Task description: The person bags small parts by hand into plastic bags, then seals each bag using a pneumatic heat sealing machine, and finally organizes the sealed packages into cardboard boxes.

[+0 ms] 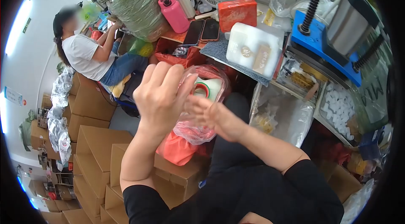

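My left hand [159,93] is raised in front of me, its fingers curled over and the thumb pointing right. Whatever lies inside the curl, if anything, is hidden. Close beside it is my right hand [221,118], slightly smeared by motion, with its fingers stretched toward the left wrist and no object visible in it. Behind and below both hands sits a pink-red plastic bag [219,73], open at the top. Inside it are a roll with a red and green ring [203,87] and something white.
A white wrapped package [253,49] lies on a grey mat at the workbench edge, near two phones [201,31] and a pink bottle [174,13]. A blue-plated machine [325,47] stands right, above a tray of small white parts [337,108]. Cardboard boxes [95,152] fill the left; a person [86,51] sits beyond.
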A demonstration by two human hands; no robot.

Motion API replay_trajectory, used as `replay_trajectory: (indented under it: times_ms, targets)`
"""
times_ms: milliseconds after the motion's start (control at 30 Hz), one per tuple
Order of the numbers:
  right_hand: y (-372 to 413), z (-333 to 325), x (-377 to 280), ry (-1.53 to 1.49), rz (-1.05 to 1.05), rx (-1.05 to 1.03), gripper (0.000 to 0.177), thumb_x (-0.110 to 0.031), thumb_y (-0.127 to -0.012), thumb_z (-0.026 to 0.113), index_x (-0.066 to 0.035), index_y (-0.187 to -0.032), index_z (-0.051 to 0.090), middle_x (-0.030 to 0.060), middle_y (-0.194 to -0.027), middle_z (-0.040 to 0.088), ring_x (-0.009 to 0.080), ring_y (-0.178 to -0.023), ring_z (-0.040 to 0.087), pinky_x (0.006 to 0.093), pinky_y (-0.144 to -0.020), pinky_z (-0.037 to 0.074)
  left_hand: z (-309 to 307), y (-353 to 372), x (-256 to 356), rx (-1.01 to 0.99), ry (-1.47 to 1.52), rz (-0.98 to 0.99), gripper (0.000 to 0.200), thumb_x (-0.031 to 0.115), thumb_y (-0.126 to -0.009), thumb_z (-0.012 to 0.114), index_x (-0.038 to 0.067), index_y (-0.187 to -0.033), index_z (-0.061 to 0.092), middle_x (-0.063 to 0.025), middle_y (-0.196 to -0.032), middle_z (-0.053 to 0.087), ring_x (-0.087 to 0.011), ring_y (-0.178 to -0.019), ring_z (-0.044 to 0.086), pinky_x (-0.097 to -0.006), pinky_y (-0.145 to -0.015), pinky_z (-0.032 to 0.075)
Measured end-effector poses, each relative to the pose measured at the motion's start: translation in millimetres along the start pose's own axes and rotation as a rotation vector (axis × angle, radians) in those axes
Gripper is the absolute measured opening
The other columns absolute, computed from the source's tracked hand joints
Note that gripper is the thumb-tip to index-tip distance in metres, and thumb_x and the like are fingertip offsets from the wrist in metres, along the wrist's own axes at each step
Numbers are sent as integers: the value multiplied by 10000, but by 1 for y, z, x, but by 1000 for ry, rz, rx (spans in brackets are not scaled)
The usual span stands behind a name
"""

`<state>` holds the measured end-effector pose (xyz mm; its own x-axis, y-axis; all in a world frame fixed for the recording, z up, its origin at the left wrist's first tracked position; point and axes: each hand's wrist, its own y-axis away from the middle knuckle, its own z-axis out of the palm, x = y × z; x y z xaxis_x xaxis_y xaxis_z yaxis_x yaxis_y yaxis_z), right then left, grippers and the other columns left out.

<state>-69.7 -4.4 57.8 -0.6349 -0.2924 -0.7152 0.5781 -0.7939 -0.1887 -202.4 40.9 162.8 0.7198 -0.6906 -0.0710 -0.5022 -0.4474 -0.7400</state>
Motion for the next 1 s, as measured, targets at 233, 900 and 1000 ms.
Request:
replay_trajectory:
  times_ms: [233,900,1000]
  targets:
    - [38,20,20,88,25,157,824,-442,-869,621,30,-1412,219,188,-1334,440,224,-1224,471,349,-1002,405,50,7,-9,34,-158,-69,305,186,-713,724,68,-938,556,-64,-832,520,-257,-753,514,-355,-598,441]
    - [10,20,24,785,-89,448,384,-298,-839,685,12,-979,508,69,-685,609,118,-609,595,255,-571,483,90,33,-37,87,-274,-279,379,156,-701,699,82,-1027,519,-67,-932,520,-274,-847,521,-374,-679,462]
    - [15,14,25,633,-106,428,273,-249,-911,577,15,-964,531,86,-744,622,136,-649,620,264,-590,512,96,39,-42,72,-288,-304,410,166,-703,697,84,-1059,511,-70,-959,517,-279,-876,519,-383,-694,461]
